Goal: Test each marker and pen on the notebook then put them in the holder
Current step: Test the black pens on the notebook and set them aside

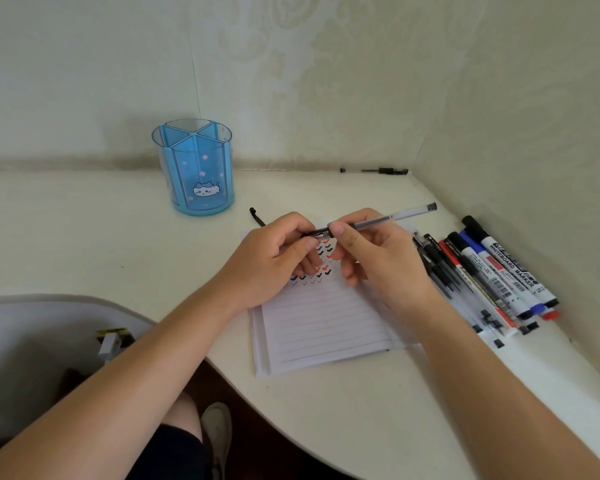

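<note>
Head view: a clear pen (395, 215) is held roughly level above the notebook (326, 327), which is laid open on the worktop (84, 237). The left grip (274, 259) is pinched on the pen's tip end; the right grip (378, 261) is clamped on its barrel. The blue holder (194, 168) is stood well apart, rear left. A heap of markers and pens (492, 275) is laid just right of the notebook.
</note>
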